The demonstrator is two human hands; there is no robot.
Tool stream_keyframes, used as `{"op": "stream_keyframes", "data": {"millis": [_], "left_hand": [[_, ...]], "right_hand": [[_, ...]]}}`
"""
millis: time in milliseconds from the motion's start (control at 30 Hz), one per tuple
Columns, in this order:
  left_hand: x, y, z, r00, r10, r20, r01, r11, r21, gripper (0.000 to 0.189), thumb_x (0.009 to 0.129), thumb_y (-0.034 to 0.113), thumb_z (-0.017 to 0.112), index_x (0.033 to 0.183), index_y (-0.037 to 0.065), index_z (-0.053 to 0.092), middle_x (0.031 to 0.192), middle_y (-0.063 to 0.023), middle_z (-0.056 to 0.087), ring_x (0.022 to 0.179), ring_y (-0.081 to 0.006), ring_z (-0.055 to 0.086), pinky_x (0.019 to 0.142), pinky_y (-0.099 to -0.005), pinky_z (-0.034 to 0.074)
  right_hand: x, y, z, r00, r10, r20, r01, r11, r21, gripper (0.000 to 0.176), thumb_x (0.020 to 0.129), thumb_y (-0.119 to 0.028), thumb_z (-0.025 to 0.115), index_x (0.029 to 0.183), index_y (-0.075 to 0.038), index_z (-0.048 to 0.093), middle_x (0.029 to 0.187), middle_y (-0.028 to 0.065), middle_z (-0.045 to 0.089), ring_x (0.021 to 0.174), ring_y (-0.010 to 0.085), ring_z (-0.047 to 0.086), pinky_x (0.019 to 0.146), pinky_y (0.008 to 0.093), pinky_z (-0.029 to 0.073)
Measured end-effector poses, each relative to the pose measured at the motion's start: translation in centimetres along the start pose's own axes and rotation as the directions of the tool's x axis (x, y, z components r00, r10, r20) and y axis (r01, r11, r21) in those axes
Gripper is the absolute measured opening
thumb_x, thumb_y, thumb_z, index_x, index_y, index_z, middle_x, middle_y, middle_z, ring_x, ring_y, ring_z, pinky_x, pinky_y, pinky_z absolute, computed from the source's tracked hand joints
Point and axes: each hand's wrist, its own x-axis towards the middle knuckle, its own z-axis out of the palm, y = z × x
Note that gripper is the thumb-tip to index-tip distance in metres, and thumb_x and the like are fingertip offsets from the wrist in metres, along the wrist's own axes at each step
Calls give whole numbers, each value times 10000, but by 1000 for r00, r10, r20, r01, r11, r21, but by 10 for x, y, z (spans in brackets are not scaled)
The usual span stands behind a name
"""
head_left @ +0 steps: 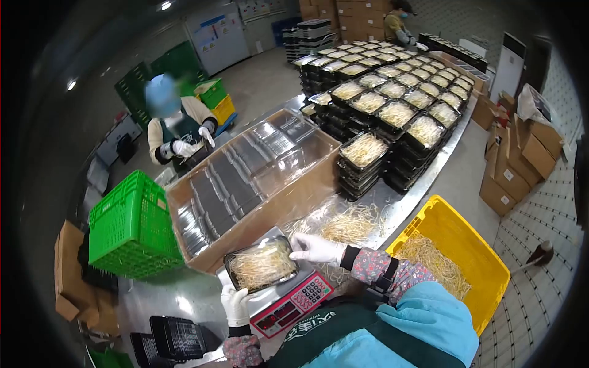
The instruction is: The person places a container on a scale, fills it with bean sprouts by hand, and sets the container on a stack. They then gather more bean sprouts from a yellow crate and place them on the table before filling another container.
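Note:
A black plastic tray of bean sprouts is tilted over the platform of a red-and-white weighing scale. My left hand, in a white glove, is closed on the tray's near left corner. My white-gloved right hand has its fingers pinched at the tray's right edge. Whether the tray rests on the scale is hard to tell. Loose bean sprouts lie on the metal table just beyond my right hand.
A cardboard box of stacked black trays stands ahead. Filled trays are piled at the far right. A yellow crate with sprouts is at my right, a green crate at left. Across the table, a co-worker handles something dark.

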Motion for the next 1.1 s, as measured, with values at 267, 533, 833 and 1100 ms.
{"op": "stream_keyframes", "data": {"millis": [267,533,833,1100], "left_hand": [[11,28,110,951,71,300,-18,984,-176,483,837,-26,688,1281,-24,498,1065,-126,609,975,-220,634,905,-333,537],[23,3,112,937,-35,347,51,998,-37,310,977,52,519,1262,-69,507,1133,-181,625,1005,-245,650,889,-349,548],[23,-16,76,981,-49,190,36,997,70,300,986,84,513,1249,-57,541,1109,-169,651,929,-239,675,847,-342,555],[12,-31,-2,999,-20,-39,25,989,143,316,983,125,539,1259,-30,550,1123,-143,652,931,-214,666,835,-330,543]], "right_hand": [[-3,-70,-100,973,-83,-215,123,976,180,157,864,-141,699,919,-62,575,818,-1,608,741,69,581,675,241,481],[39,18,-294,170,245,-955,324,901,289,217,807,-124,695,860,-75,491,726,50,542,468,143,517,388,302,480],[6,20,-299,380,260,-888,363,841,401,412,886,-352,716,1046,-14,543,913,93,603,770,176,622,622,347,574],[-95,141,-219,683,157,-714,-424,881,-212,765,788,-416,781,1346,10,476,1285,176,550,1198,312,527,1034,417,426]]}}
